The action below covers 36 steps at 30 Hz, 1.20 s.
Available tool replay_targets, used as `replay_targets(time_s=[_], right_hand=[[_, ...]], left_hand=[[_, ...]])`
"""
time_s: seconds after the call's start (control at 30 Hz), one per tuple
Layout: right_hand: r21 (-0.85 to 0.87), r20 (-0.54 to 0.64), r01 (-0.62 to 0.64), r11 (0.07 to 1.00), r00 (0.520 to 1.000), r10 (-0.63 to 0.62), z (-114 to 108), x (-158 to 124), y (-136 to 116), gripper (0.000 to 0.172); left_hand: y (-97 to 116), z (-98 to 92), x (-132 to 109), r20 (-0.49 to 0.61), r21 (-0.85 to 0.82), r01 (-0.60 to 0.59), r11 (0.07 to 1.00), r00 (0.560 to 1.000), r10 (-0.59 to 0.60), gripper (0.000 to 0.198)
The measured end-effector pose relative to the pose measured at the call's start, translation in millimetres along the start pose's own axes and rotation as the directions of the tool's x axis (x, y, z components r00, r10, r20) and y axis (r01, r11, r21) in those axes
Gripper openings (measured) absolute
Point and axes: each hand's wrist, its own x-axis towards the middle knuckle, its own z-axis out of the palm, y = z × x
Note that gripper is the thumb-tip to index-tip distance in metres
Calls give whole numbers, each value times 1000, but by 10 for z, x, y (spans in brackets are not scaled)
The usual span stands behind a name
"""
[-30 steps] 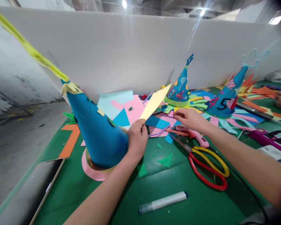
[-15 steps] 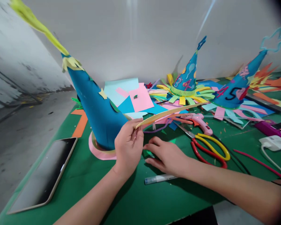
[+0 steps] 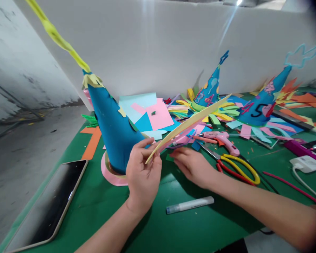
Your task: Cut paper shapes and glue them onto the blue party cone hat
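Observation:
My left hand (image 3: 144, 168) is closed on a long pale-yellow paper strip (image 3: 184, 128), which slants up to the right, with pink showing along its lower edge. Close beside that hand stands a tall blue cone hat (image 3: 110, 130) with a pink brim (image 3: 114, 180), a leaning yellow fuzzy stem (image 3: 55, 33) and paper cutouts. My right hand (image 3: 193, 167) has its fingers curled in a pinch just over the tabletop. A small green paper scrap (image 3: 170, 157) shows at its fingertips, which are partly hidden. Below the right hand lies a white marker (image 3: 191, 205).
Scissors (image 3: 239, 168) and a pink glue gun (image 3: 222, 138) lie right of my right hand. Two decorated cone hats (image 3: 209, 89) stand behind, among coloured paper. A phone (image 3: 50, 200) rests at the left table edge; a white plug (image 3: 309, 163) and cables are at the right.
My right hand has moved slightly up and away from me, its spread fingers now drawn together. The yellow strip tilts more steeply. The marker is now uncovered. The view has shifted a little.

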Motion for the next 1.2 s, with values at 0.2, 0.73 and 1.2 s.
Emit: replay_targets(time_s=[0.2, 0.73, 1.2], right_hand=[[78, 164, 88, 993, 981, -100, 23, -134, -17, 48], [127, 275, -85, 988, 960, 48, -202, -800, -221, 19], [86, 96, -103, 991, 991, 94, -220, -731, -46, 20]], left_hand=[[-49, 27, -253, 211, -176, -149, 973, 960, 185, 24], [-73, 124, -347, 639, -3, -140, 990, 761, 110, 27], [-53, 115, -67, 606, -55, 370, 927, 751, -264, 30]])
